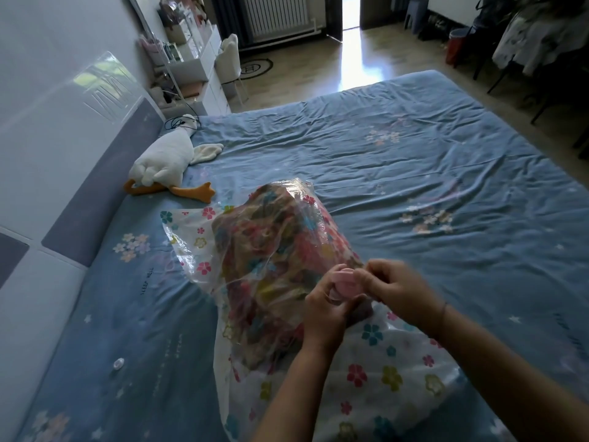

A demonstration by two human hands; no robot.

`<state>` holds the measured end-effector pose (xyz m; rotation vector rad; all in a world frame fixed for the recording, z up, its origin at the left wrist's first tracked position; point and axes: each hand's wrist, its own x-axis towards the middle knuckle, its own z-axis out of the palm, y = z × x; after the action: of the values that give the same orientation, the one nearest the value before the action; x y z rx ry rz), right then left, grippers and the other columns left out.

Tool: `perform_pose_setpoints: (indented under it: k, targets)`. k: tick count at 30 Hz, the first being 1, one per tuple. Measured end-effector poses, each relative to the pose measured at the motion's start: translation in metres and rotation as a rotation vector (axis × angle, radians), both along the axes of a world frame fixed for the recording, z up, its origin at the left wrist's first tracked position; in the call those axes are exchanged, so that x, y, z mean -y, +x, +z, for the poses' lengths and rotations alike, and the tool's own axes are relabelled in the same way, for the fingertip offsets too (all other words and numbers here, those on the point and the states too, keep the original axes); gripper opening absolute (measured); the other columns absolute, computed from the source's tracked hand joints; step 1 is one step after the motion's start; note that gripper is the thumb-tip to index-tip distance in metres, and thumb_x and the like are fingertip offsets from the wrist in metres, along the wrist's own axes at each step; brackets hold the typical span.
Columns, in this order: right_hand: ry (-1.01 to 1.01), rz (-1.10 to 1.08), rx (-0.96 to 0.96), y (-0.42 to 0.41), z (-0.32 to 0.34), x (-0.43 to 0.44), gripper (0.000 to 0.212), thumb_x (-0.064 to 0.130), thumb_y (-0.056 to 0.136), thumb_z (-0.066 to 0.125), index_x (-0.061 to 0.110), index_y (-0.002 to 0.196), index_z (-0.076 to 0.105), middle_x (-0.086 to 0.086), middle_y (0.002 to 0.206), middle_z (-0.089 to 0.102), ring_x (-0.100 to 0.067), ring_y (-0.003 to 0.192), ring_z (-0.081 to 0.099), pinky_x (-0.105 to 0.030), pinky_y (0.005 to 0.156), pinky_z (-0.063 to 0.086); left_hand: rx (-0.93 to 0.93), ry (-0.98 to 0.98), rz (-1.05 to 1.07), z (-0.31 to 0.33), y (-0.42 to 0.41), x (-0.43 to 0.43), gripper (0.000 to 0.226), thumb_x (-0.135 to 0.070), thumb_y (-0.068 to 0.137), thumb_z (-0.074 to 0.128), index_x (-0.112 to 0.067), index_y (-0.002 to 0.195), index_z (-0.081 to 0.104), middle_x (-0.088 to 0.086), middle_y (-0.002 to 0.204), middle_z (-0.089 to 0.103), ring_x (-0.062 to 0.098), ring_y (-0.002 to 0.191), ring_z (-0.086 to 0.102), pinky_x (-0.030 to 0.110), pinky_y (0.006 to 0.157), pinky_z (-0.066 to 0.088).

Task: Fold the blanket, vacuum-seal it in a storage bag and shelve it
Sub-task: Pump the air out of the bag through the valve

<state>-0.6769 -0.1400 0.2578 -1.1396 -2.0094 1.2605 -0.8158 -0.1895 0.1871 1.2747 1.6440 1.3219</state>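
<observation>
We see the folded floral blanket [280, 250] inside the clear, flower-printed storage bag [382, 378], which lies near us on the bed, a little left of centre. Our two hands meet at the bag's pink valve [345, 282]. The left hand [325, 314] curls round it from the near side, and the right hand [395, 291] pinches its right edge. The wrinkled blue sheet [414, 161] under the bag runs far and right. A small clear round piece [117, 364] lies on it at near left, and a plush goose [162, 161] rests by the padded headboard [63, 154]. Beyond the bed we find a white dressing table [197, 68], a chair [229, 59], a radiator [277, 14], glossy floor [318, 74] and hanging clothes [541, 36] at far right.
</observation>
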Motion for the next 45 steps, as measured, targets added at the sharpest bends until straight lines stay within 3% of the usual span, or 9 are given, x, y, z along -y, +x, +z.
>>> perform_pose_setpoints:
  k: [6,12,19,22,25,27,32,39,45]
  targets:
    - [-0.034,0.124,-0.616,0.01,0.07,0.003,0.029,0.022,0.091,0.05,0.007,0.066,0.054,0.003,0.054,0.045,-0.012,0.049,0.038,-0.017,0.047,0.034,0.014,-0.011,0.018,-0.003,0.001,-0.003,0.053,-0.028,0.073,0.082,-0.022,0.122,0.062,-0.007,0.113,0.069,0.005,0.104,0.065,0.028,0.089,0.054]
    - [0.003,-0.047,0.102,0.005,-0.013,0.004,0.039,0.047,0.089,0.056,0.019,0.062,0.056,0.005,0.054,0.049,-0.004,0.048,0.044,-0.024,0.051,0.037,-0.013,-0.009,-0.009,-0.003,0.004,0.001,0.047,-0.021,0.07,0.082,-0.024,0.114,0.065,-0.028,0.099,0.068,-0.007,0.097,0.064,0.013,0.083,0.05]
    - [0.022,-0.015,-0.559,0.005,0.066,0.006,0.041,0.029,0.092,0.047,0.002,0.062,0.057,0.004,0.047,0.042,-0.008,0.045,0.035,-0.018,0.044,0.03,0.027,0.014,0.006,0.006,0.003,0.0,0.048,-0.016,0.074,0.082,-0.036,0.112,0.061,-0.015,0.106,0.068,-0.003,0.098,0.064,0.015,0.083,0.051]
    - [0.093,-0.096,-0.349,-0.002,0.032,0.004,0.038,0.032,0.092,0.05,0.02,0.059,0.062,0.007,0.047,0.048,-0.002,0.043,0.041,-0.015,0.047,0.033,0.045,-0.004,0.028,0.004,0.007,0.0,0.049,-0.014,0.072,0.083,-0.03,0.114,0.063,-0.012,0.105,0.07,-0.004,0.095,0.065,0.012,0.081,0.05]
    - [0.072,-0.159,0.039,-0.004,-0.012,0.003,0.052,0.064,0.083,0.049,0.021,0.061,0.065,0.004,0.052,0.055,-0.005,0.049,0.049,-0.02,0.05,0.037,0.037,-0.015,0.002,0.001,0.009,0.001,0.051,-0.01,0.072,0.083,-0.02,0.118,0.065,-0.01,0.104,0.071,-0.001,0.093,0.067,0.014,0.079,0.052]
    - [0.07,-0.186,-0.034,-0.002,-0.003,0.005,0.06,0.072,0.08,0.048,0.019,0.057,0.065,0.005,0.049,0.055,-0.004,0.046,0.048,-0.017,0.048,0.035,0.053,-0.015,-0.005,0.002,0.008,0.001,0.051,-0.009,0.072,0.083,-0.017,0.119,0.065,-0.01,0.105,0.071,0.0,0.095,0.068,0.015,0.08,0.052]
    - [0.147,-0.082,-0.497,0.001,0.066,0.011,0.044,0.037,0.091,0.054,0.034,0.047,0.061,0.015,0.041,0.049,-0.001,0.042,0.036,-0.017,0.045,0.032,0.029,-0.006,-0.018,0.004,0.004,0.001,0.047,-0.013,0.073,0.082,-0.015,0.117,0.065,-0.011,0.102,0.069,-0.004,0.093,0.065,0.011,0.078,0.049]
    - [0.074,-0.177,-0.029,-0.003,0.001,-0.001,0.043,0.052,0.082,0.058,0.025,0.049,0.053,0.016,0.042,0.051,0.0,0.042,0.046,-0.012,0.047,0.032,0.042,-0.013,-0.035,0.004,0.01,0.001,0.052,-0.01,0.073,0.082,-0.022,0.12,0.065,-0.008,0.105,0.072,0.002,0.093,0.068,0.017,0.077,0.054]
    - [0.01,0.088,-0.563,0.005,0.071,0.002,0.046,0.03,0.086,0.059,-0.006,0.061,0.044,0.006,0.051,0.037,-0.008,0.047,0.03,-0.017,0.044,0.028,0.023,0.008,-0.019,0.005,-0.002,-0.004,0.048,-0.018,0.075,0.082,-0.018,0.12,0.064,-0.007,0.109,0.071,0.007,0.101,0.066,0.026,0.088,0.054]
